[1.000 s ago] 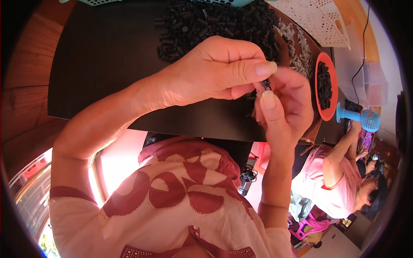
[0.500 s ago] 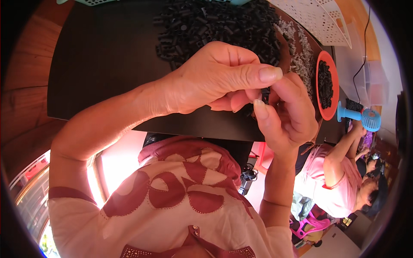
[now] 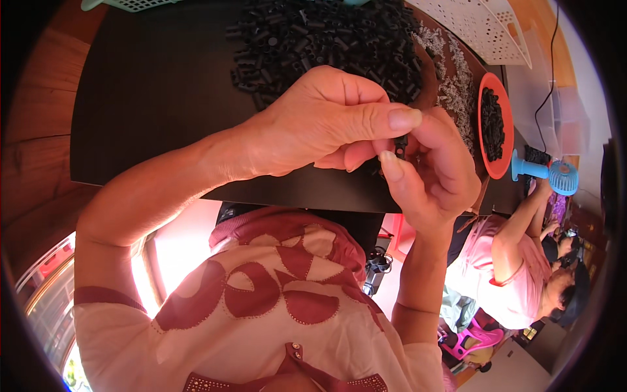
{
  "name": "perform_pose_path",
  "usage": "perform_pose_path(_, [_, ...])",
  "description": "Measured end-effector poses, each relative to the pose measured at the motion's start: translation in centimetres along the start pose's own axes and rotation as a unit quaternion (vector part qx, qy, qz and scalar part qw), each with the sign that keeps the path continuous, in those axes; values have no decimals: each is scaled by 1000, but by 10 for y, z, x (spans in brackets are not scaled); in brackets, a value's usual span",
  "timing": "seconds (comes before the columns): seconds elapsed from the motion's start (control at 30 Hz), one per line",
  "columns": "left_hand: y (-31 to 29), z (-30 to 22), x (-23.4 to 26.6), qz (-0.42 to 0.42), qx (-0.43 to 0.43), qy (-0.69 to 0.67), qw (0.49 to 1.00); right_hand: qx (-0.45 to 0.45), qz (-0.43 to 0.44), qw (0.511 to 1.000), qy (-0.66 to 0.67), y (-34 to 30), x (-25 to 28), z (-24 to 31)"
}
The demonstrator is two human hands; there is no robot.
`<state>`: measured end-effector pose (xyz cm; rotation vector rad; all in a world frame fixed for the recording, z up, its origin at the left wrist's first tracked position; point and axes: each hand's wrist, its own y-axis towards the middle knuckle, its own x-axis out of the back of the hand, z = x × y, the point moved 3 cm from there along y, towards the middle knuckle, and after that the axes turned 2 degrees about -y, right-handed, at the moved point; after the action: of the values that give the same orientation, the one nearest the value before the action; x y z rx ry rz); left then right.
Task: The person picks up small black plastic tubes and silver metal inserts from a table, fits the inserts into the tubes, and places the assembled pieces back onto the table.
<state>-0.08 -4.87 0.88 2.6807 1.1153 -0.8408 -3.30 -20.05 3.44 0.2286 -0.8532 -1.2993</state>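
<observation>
Over the near part of the dark table, my two hands meet at a small black plastic part. My left hand pinches its upper end between thumb and fingers. From the right, my right hand has its thumb and fingers closed about the same part. Most of the piece is hidden by the fingertips. Just beyond my hands lies a large heap of short black tubular pieces. To its right, small clear pieces are scattered.
An orange bowl of black pieces stands at the right, beside a blue handheld fan. A white perforated basket is at the far right, a green basket at the far left. Another person in pink sits at the right.
Both hands have shifted very slightly left, still pinching the black part between them. A little more of the part shows between the fingertips.
</observation>
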Motion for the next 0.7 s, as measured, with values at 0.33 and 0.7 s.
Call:
perform_pose_path(0.33, [1, 5, -6, 14, 87, -15, 996, -28, -52, 996, 62, -8, -3, 1])
perform_pose_path(0.7, [2, -5, -5, -60, 14, 48, 997, -119, -161, 977, -72, -14, 59, -8])
